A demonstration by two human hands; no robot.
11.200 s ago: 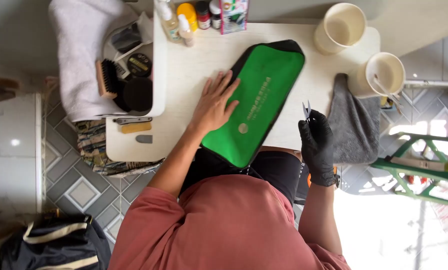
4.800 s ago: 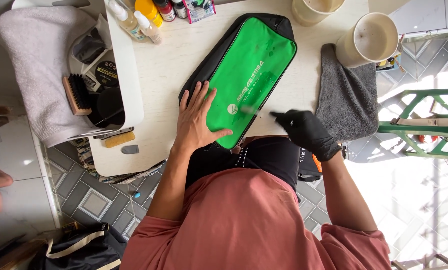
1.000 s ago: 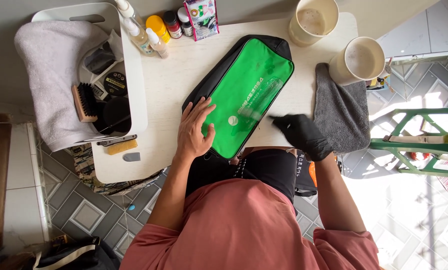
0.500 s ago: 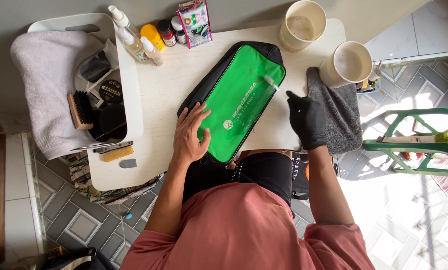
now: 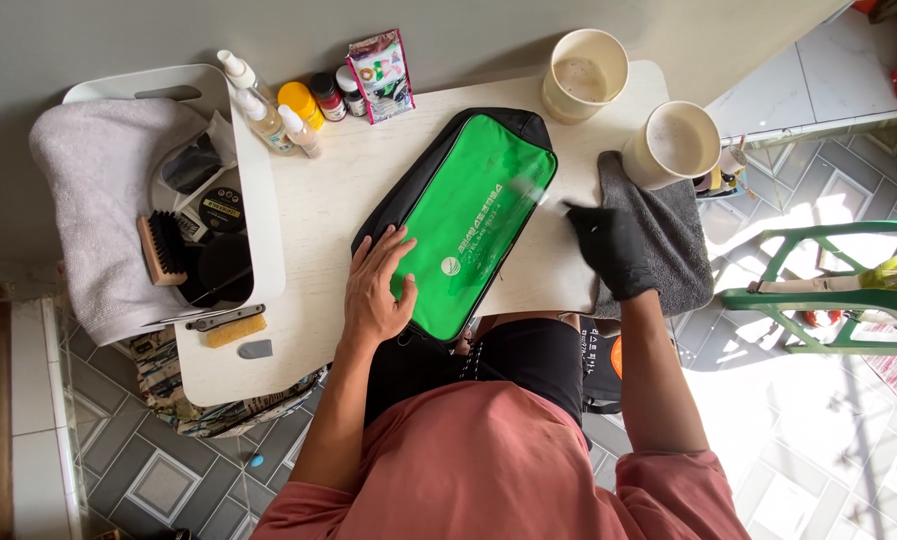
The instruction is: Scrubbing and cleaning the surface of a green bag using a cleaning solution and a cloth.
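- Looking straight down on a small pale table pushed against a grey wall, patterned tile floor all round, sun blazing in at 3 o'clock.
- Centre stage: a green and black pouch, lying flat and slanted, top end pointing to 1 o'clock, bottom end at the table's near edge by the person's lap.
- The bare left hand is pressed flat on the pouch's lower left corner, fingers spread apart, pinning it rather than gripping.
- The right hand, in a black glove, sits at 3 o'clock of the pouch over the edge of a grey cloth. Something slim and blurred seems to run from its fingertips towards the pouch; whether the fingers are clamped on it, I cannot tell.
- Handling call: the pouch looks like soft fabric, light and floppy, with a smooth face that may slide on the tabletop. So a flat palm on a corner seems a sensible hold, and the black edging or the ends look the firmest places to grasp.
- At 1 o'clock, two cream cups, one touching the cloth's top corner.
- At 11 o'clock, a row of small bottles and a foil sachet by the wall.
- At 9 o'clock, a white tray draped with a towel, holding a wooden brush and round tins.
- A green plastic chair stands off at 3 o'clock on the floor.
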